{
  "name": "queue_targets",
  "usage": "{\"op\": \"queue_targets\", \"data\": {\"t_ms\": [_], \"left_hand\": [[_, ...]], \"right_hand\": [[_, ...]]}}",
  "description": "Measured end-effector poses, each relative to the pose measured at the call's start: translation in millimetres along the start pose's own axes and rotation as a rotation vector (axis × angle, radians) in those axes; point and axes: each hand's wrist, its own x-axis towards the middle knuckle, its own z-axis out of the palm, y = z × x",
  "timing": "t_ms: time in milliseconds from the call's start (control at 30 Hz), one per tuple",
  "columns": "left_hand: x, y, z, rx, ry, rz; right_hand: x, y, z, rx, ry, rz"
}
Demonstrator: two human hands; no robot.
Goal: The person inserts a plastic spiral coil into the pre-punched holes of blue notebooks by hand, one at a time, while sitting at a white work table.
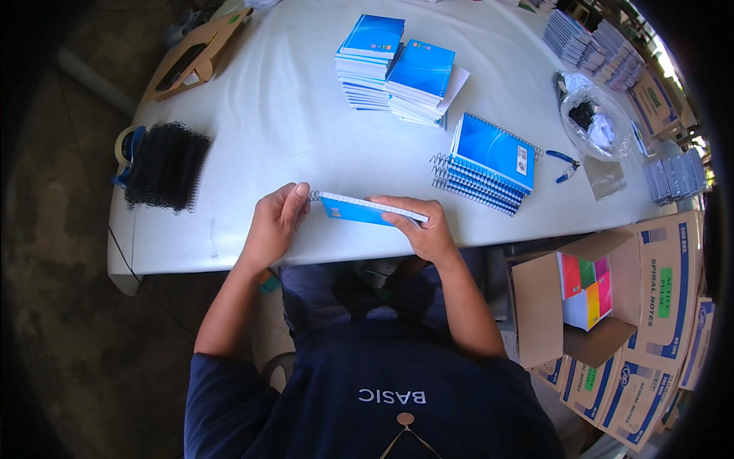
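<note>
A blue notebook (pixel 355 209) is tilted on edge above the table's near side, its row of punched holes facing up. My right hand (pixel 428 229) is closed around its right end, thumb on the cover and fingers behind. At the left end, my left hand (pixel 277 222) pinches a dark spiral coil (pixel 313 196), whose loops show at the corner of the notebook. How far the coil runs through the holes I cannot tell. Beyond my right hand lies a stack of coil-bound blue notebooks (pixel 493 164).
Two stacks of blue pads (pixel 369 61) (pixel 420 73) stand at the far middle. A pile of black coils (pixel 167 167) sits at left by a tape roll (pixel 122 145). Blue-handled pliers (pixel 564 164) and a plastic bag (pixel 596 122) lie right. An open carton (pixel 535 314) holds colourful notebooks.
</note>
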Motion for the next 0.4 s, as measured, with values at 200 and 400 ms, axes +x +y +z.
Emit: {"op": "queue_targets", "data": {"t_ms": [200,400], "left_hand": [[7,20,-13,-0.169,-0.216,-0.222],[14,48,-36,0.387,-0.341,0.349]], "right_hand": [[-2,1,-1,-0.034,-0.011,-0.038],[-2,-2,0,-0.004,-0.032,0.004]]}}
